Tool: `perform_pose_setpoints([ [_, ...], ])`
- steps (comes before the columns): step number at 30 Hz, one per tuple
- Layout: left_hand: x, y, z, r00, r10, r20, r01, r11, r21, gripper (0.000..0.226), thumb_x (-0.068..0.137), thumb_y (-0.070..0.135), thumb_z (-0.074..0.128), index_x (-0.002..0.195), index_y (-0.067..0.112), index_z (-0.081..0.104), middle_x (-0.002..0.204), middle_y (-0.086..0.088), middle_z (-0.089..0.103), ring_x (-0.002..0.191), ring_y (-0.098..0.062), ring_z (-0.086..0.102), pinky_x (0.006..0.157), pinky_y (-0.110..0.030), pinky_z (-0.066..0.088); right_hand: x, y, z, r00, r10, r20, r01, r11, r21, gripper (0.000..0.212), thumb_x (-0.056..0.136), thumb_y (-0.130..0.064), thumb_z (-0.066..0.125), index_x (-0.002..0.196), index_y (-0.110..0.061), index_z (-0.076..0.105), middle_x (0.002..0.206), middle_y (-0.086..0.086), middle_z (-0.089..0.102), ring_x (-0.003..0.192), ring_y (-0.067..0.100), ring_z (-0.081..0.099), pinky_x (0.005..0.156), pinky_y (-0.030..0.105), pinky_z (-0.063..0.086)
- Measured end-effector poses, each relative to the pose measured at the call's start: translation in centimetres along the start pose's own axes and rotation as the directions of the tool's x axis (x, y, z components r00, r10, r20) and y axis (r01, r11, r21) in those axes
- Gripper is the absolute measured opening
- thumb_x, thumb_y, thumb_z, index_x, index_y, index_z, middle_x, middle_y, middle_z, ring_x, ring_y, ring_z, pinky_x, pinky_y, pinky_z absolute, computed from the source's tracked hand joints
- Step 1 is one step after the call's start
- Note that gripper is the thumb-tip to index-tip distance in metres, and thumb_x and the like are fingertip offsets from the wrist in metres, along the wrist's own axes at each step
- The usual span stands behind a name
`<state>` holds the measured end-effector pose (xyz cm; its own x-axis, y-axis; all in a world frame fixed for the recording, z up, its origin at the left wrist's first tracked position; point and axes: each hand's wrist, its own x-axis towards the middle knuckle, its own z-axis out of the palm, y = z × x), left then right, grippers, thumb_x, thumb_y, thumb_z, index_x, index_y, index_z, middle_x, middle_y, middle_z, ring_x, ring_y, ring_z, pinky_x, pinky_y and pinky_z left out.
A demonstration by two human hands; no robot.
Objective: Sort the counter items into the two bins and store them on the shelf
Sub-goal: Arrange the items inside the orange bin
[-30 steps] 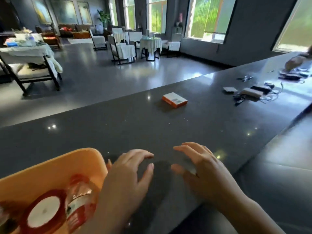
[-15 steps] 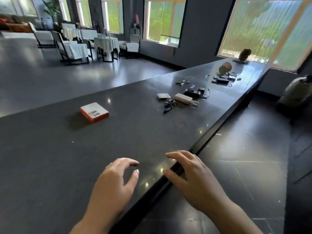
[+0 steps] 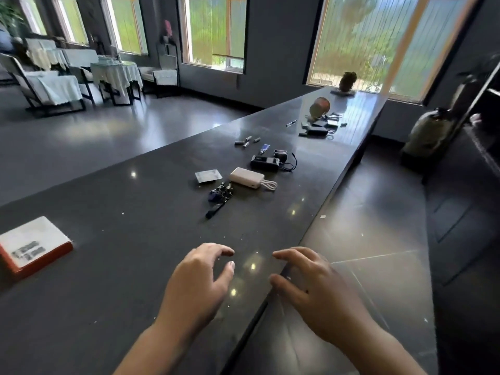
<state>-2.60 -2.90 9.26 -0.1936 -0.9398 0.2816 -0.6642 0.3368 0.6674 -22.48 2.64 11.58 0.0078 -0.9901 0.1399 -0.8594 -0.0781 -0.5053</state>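
Left hand and right hand both empty, fingers loosely curled, hovering over near edge of dark counter; right hand partly past edge. Landmark: white power bank, well ahead of hands, long axis slanting left-far to right-near, both hands about equally close. Key bunch just nearer than it; orange-edged box far left. Bins not in view
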Motion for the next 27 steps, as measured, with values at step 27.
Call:
perform_pose_setpoints([
  [27,21.9,2.8,18.9,0.890,-0.407,-0.207,0.432,0.897,0.092,0.013,0.086,0.028,0.064,0.097,0.036,0.063,0.099,0.027,0.057,0.093,-0.001,0.054,0.073,-0.015,0.037,28.4,23.2,-5.3,0.932,-0.236,0.276,0.227,0.972,0.063,0.041,0.087,-0.060,0.051,0.125,-0.045,0.049,0.124,-0.032,0.043,0.120,-0.005,0.042,0.095,0.016,0.036],
])
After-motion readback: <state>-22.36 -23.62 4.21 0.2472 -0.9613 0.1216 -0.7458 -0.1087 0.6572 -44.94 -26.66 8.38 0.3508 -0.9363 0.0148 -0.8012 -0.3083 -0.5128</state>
